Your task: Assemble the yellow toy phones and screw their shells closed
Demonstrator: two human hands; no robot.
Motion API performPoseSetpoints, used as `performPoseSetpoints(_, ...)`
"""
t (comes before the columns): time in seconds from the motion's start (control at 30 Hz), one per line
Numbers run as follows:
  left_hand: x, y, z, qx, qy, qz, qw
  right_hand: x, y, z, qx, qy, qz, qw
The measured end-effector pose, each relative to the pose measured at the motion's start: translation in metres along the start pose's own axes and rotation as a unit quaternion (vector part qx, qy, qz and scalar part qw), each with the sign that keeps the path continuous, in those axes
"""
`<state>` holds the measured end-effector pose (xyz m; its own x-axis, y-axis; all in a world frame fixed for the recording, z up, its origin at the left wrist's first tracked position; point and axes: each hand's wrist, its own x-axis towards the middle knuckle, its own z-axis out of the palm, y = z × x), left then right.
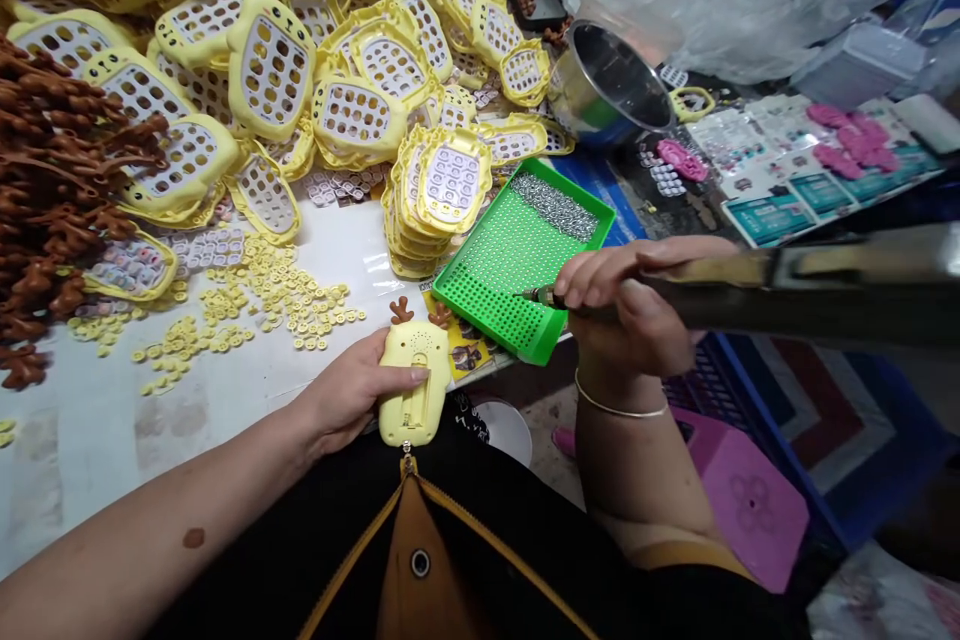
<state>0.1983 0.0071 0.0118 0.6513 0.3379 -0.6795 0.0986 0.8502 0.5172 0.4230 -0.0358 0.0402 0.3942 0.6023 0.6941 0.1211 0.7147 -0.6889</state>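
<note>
- The left hand (352,390) lies at the desk's near edge with the forearm stretched along it. Its grip clasps the yellow deer-phone shell (414,380), thumb pressed across the back, and the brown antlers (401,310) point toward the far edge.
- The right hand (630,305) is raised off the desk with the wrist bent. Its grip is wrapped tight round the nose of the electric screwdriver (825,280).
- The driver's bit (536,295) hovers over the green screw tray (480,325), just right of the shell at the near edge. Loose screws (555,205) lie heaped at the tray's far end.
- The bit would probably seat best if it met one tray hole squarely, with the shell pinned flat so it cannot twist.
</note>
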Motion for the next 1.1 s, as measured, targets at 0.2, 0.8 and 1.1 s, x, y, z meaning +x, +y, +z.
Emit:
performPoseSetpoints(0.2,-0.001,0.001,0.001,0.017,0.004,-0.011,1.0,-0.007,0.024,-0.009,-0.032,0.015,0.005,0.999)
performPoseSetpoints(0.8,-0.001,0.001,0.001,0.035,0.002,-0.003,0.999,-0.005,0.012,-0.003,-0.007,0.012,0.033,0.999)
performPoseSetpoints(1.1,-0.001,-0.006,0.004,0.032,0.001,0.039,0.999,-0.024,-0.038,0.052,0.078,-0.079,0.097,0.989)
